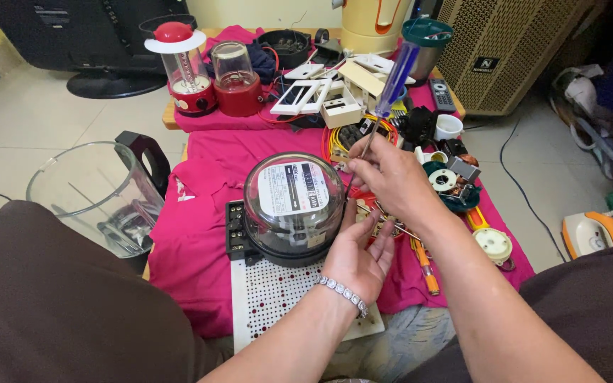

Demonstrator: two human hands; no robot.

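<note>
A round electric meter (291, 206) with a clear glass dome sits on a white perforated board (267, 298) over a pink cloth. My right hand (390, 179) grips a screwdriver (390, 89) with a clear blue handle, its shaft angled down toward the meter's right side. My left hand (360, 255), a beaded bracelet on its wrist, rests against the meter's right lower edge with fingers curled; a thin metal piece shows near its fingertips, and whether they hold it I cannot tell.
A clear blender jug (101, 195) stands at left. Behind the meter lie white switch plates (313, 92), coloured wires, two red-based appliances (182, 67) and a remote. Orange screwdrivers (423, 259) and a white plug (492, 243) lie at right. A speaker cabinet and a clothes iron (590, 230) stand on the floor.
</note>
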